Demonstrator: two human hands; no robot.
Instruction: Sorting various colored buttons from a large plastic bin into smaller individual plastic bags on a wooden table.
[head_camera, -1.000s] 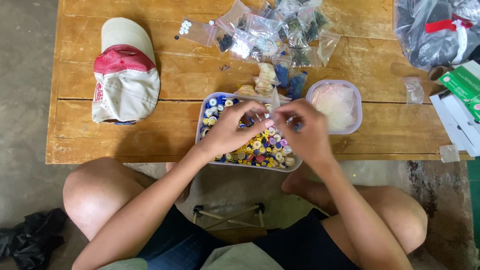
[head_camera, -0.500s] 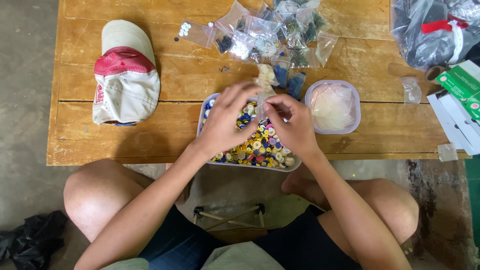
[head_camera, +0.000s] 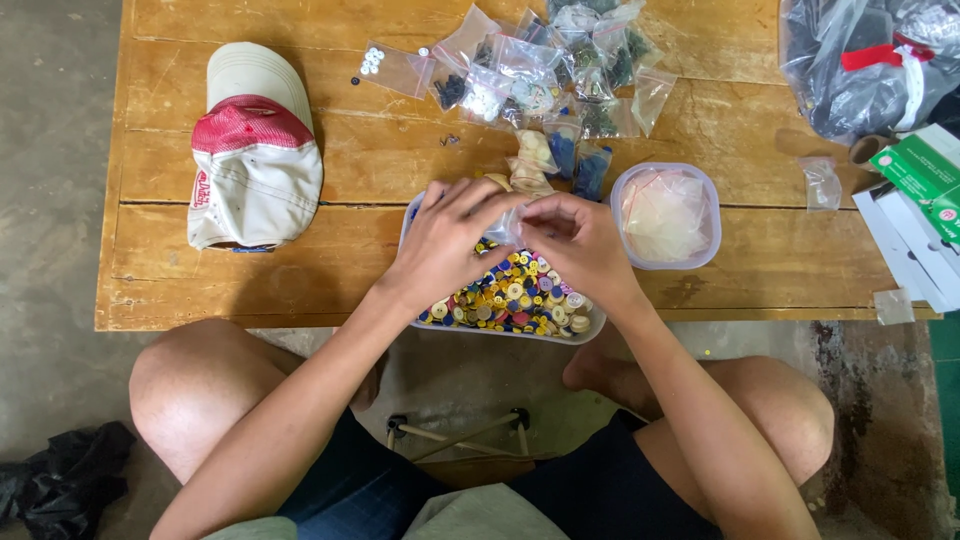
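Both hands, left hand (head_camera: 445, 245) and right hand (head_camera: 580, 245), are now rising from the button tray (head_camera: 590, 328), fingers pinching a small clear bag (head_camera: 505, 228) between them.

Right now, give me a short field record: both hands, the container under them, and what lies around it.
left hand: over the tray, fingers pinching a small clear bag
right hand: fingers meet the left hand's at the same bag
tray: pale plastic, full of mixed coloured buttons, at the table's near edge
round tub: right of the tray, clear bags inside
cap: white and red, far left
filled small bags: heaped behind the tray
table: bare wooden planks
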